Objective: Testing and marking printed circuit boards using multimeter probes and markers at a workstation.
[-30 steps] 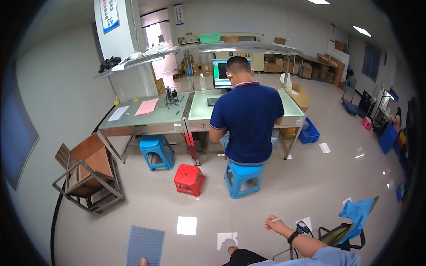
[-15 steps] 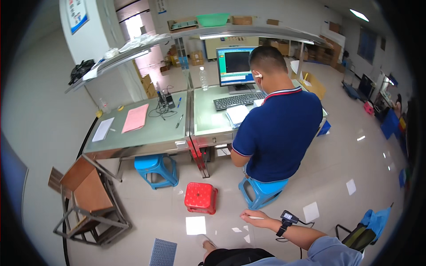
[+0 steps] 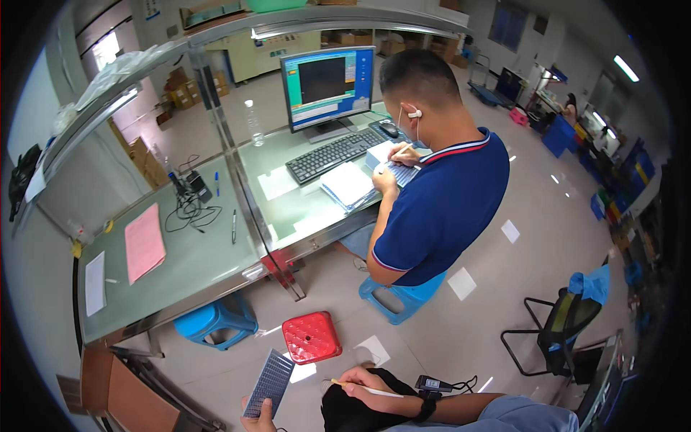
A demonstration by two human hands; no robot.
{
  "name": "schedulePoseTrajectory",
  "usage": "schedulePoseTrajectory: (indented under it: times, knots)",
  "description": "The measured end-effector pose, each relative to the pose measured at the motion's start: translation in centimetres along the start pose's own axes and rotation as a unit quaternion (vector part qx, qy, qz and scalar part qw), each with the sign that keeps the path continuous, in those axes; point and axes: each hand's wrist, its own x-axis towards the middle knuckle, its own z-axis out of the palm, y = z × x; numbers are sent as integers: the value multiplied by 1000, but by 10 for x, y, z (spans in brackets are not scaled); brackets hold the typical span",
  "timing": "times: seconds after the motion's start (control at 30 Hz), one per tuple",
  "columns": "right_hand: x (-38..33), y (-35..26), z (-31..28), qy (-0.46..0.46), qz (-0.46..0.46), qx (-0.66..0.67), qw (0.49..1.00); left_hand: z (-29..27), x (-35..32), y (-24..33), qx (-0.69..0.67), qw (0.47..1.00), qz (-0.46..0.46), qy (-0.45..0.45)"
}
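— Since a moment ago the view has swung in closer on the seated person, and the grid card has come up from the floor edge into the near left.

— Where is it now?

— That perforated grey grid card (image 3: 270,384) stands tilted at the near edge, pinched from below by the left hand (image 3: 260,420), of which only the fingertips show. The right hand (image 3: 368,383) is closed around a thin pale stick (image 3: 366,389), which points left toward the card but stays apart from it. A black watch (image 3: 427,405) sits on that wrist.

— And around them?

— Just beyond the card, a red stool (image 3: 311,336) stands on the floor, with a blue stool (image 3: 214,322) to its left under the counter (image 3: 191,263). Farther off, a person in a dark blue shirt (image 3: 440,209) sits at the counter writing, before a keyboard (image 3: 335,154) and a monitor (image 3: 326,86). A pink sheet (image 3: 144,242) lies on the counter's left part.
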Motion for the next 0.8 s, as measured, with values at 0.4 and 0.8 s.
schedulePoseTrajectory:
  times: [0.4,0.8]
  knots:
    - [92,-25,-13,62,-289,-48,954,49,100,26,-102,995,20,-13]
    - [171,-64,-54,81,-292,-96,948,111,181,52,28,987,143,-68]
